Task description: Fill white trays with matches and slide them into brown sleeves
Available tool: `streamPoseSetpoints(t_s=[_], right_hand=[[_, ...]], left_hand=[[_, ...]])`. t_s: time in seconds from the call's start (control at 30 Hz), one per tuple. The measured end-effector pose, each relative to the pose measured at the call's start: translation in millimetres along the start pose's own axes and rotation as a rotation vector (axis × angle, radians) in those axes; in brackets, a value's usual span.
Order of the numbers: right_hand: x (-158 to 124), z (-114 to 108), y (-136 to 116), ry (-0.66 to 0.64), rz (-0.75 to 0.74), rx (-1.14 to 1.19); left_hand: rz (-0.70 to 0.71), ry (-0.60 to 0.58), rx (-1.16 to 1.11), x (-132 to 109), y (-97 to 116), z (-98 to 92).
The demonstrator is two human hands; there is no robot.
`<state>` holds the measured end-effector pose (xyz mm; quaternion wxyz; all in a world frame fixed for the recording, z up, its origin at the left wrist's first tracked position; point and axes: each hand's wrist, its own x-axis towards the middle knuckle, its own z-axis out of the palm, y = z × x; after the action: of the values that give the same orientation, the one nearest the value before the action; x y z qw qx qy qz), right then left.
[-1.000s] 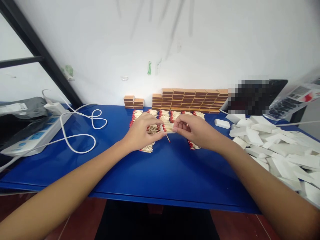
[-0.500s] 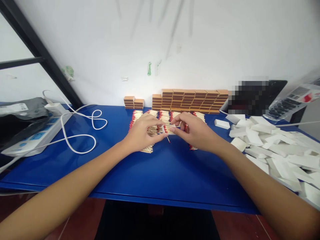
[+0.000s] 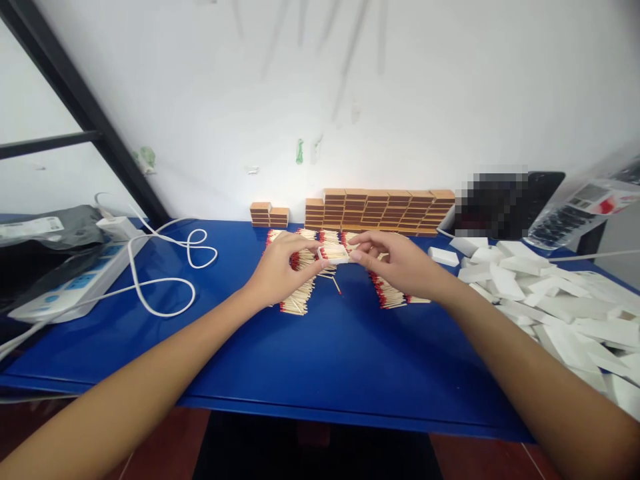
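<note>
A small white matchbox tray (image 3: 334, 254) with red-tipped matches lying in it is held above the blue table. Its left end is pinched between the thumb and fingers of my left hand (image 3: 286, 268). My right hand (image 3: 395, 265) grips the opposite end with thumb and forefinger. Beneath and around both hands lie rows of loose matches (image 3: 299, 293), red heads mostly to the left; my hands hide part of them. One single match (image 3: 337, 287) lies apart just in front of the tray.
Brown matchboxes (image 3: 385, 208) are stacked along the wall, with a smaller stack (image 3: 269, 215) to their left. White trays (image 3: 550, 287) are heaped at right, near a dark tablet-like device (image 3: 535, 203). A white cable (image 3: 165, 312) and power strip (image 3: 80, 280) lie at left.
The white tray has turned more level and lengthwise between my hands, so its matches show more fully. My right hand has shifted slightly to the right. The camera view has tilted up a little.
</note>
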<state>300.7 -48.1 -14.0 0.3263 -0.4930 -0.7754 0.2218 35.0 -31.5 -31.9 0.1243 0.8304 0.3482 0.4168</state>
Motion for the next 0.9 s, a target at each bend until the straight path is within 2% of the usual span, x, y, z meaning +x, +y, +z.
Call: streamPoseSetpoints(t_s=[0.1, 0.17, 0.23, 0.33, 0.4, 0.57, 0.73, 0.83, 0.9], right_hand=[[4, -14, 10, 0.104, 0.049, -0.232], [6, -20, 16, 0.127, 0.077, -0.264], [7, -20, 17, 0.045, 0.086, -0.103], [5, -13, 11, -0.159, 0.056, 0.203], [4, -5, 6, -0.217, 0.034, 0.280], [1, 9, -2, -0.140, 0.050, 0.295], [2, 12, -2, -0.095, 0.052, 0.313], [4, 11, -1, -0.063, 0.058, 0.310], [4, 9, 0, -0.031, 0.067, 0.286]], left_hand=[[0.001, 0.007, 0.016, 0, -1, -0.4], [0.003, 0.002, 0.010, -1, -1, -0.3], [0.007, -0.010, -0.004, -1, -1, -0.3], [0.014, -0.032, -0.014, -1, -1, -0.2], [0.018, -0.043, -0.020, -1, -1, -0.2], [0.041, -0.059, -0.038, -1, -3, 0.1], [0.027, -0.062, -0.014, -4, 1, -0.6], [-0.018, 0.004, -0.004, 1, 0, -3.8], [-0.119, 0.084, 0.006, 12, -6, -8.1]])
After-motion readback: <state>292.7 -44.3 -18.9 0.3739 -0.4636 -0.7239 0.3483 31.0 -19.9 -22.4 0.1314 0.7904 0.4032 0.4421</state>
